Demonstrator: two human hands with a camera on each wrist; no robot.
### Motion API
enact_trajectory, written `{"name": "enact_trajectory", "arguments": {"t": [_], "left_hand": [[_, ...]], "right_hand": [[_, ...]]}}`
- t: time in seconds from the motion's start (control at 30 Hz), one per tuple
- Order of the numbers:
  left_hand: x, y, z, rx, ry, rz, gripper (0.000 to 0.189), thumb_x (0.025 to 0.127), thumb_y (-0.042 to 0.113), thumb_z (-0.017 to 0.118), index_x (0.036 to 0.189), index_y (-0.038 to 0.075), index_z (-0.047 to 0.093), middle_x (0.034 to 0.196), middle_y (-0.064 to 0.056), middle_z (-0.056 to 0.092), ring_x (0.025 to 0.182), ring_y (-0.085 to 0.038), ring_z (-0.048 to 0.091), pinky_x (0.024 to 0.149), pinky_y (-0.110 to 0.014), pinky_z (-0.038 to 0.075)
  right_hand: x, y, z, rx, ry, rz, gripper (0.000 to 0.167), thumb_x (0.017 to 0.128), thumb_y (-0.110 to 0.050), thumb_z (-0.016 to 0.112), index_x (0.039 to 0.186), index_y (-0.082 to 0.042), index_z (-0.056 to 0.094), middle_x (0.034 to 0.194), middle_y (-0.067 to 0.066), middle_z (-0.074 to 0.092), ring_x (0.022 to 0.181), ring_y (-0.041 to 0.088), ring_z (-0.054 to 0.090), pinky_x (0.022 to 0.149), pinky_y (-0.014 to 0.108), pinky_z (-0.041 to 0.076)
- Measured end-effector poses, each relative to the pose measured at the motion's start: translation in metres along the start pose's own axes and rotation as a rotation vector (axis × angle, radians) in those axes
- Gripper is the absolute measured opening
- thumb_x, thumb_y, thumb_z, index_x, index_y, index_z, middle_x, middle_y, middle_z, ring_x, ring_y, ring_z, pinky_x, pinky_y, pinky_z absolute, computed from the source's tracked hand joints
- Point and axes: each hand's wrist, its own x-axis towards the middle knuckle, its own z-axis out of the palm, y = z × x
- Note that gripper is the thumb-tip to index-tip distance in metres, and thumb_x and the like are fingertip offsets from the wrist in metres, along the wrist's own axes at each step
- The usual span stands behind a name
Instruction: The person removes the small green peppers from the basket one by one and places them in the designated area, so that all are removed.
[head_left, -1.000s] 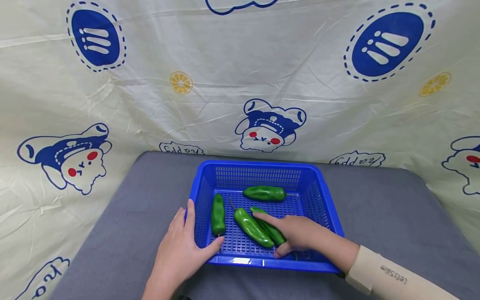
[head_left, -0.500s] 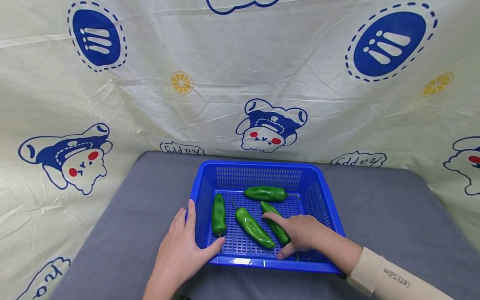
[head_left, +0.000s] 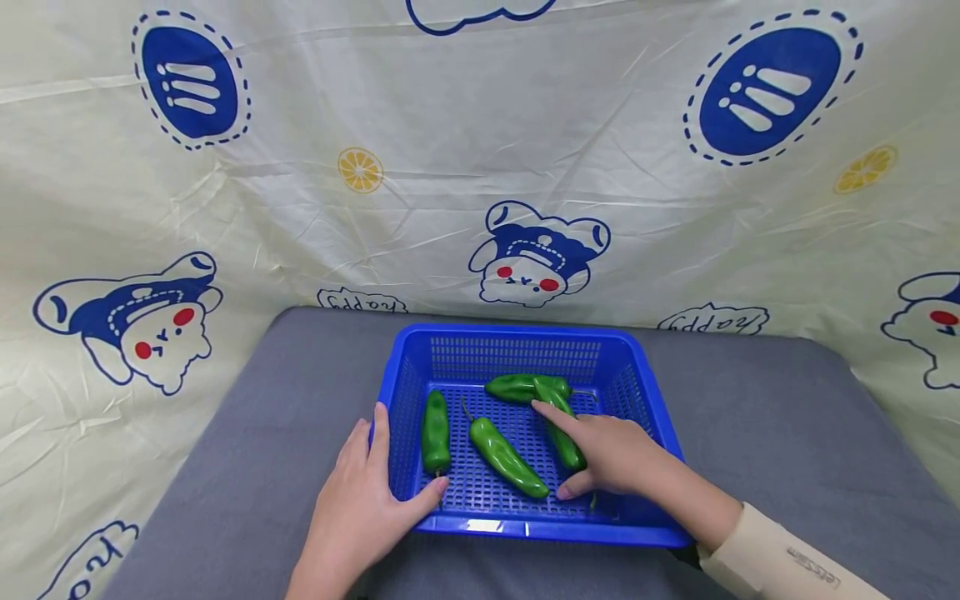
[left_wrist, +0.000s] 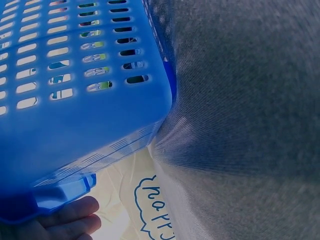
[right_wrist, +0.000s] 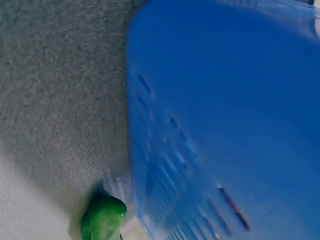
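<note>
Several long green peppers lie in a blue plastic basket (head_left: 517,533). My right hand (head_left: 615,454) reaches over the right wall and grips one pepper (head_left: 567,446) between thumb and fingers; its tip overlaps the pepper lying crosswise at the back (head_left: 513,387). A shiny pepper (head_left: 506,457) lies slanted in the middle, and a darker one (head_left: 436,433) points lengthwise by the left wall. My left hand (head_left: 360,500) holds the basket's front left corner, thumb over the rim and fingers along the outside. Fingertips (left_wrist: 82,217) show by the rim in the left wrist view.
The basket stands on a grey cloth-covered table (head_left: 315,375). A pale printed curtain (head_left: 420,242) hangs behind it. In the right wrist view, a green rounded thing (right_wrist: 104,220) shows against the grey cloth beside the blue wall.
My right hand has moved the gripped pepper away from the middle one, to the right and back, turning it more lengthwise. My left hand stays at the corner.
</note>
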Motion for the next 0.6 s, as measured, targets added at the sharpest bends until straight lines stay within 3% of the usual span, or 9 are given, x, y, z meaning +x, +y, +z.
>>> {"name": "enact_trajectory", "arguments": {"t": [0.1,0.2,0.43,0.6], "left_hand": [[0.000,0.000,0.001,-0.001,0.007,0.002,0.119,0.076,0.077,0.063,0.161,0.012,0.010,0.160,-0.024,0.028,0.147,-0.042,0.031,0.112,-0.061,0.035],[0.000,0.000,0.002,-0.003,0.013,0.005,0.118,0.076,0.076,0.064,0.160,0.012,0.012,0.160,-0.024,0.027,0.147,-0.042,0.030,0.112,-0.061,0.035],[-0.001,-0.001,0.002,-0.005,0.015,0.009,0.118,0.076,0.077,0.063,0.160,0.011,0.012,0.162,-0.023,0.024,0.150,-0.041,0.026,0.112,-0.061,0.035],[-0.001,-0.002,0.002,-0.009,0.023,0.020,0.118,0.077,0.077,0.062,0.160,0.010,0.013,0.162,-0.023,0.025,0.149,-0.041,0.027,0.113,-0.060,0.035]], "right_hand": [[-0.005,0.000,-0.006,0.002,0.036,-0.004,0.111,0.067,-0.056,0.085,0.157,-0.027,0.027,0.082,-0.006,0.058,0.073,0.013,0.050,0.068,0.037,0.043],[-0.010,-0.001,-0.012,-0.005,0.074,0.006,0.112,0.066,-0.058,0.084,0.158,-0.027,0.026,0.081,-0.007,0.057,0.071,0.012,0.050,0.068,0.036,0.042],[-0.030,0.001,-0.036,0.076,0.147,0.067,0.116,0.066,-0.066,0.081,0.159,-0.033,0.020,0.116,0.006,0.066,0.082,0.014,0.057,0.066,0.032,0.047],[-0.050,0.012,-0.054,0.166,0.183,0.130,0.120,0.066,-0.072,0.076,0.160,-0.035,0.012,0.117,0.015,0.065,0.080,0.016,0.061,0.059,0.030,0.050]]}}
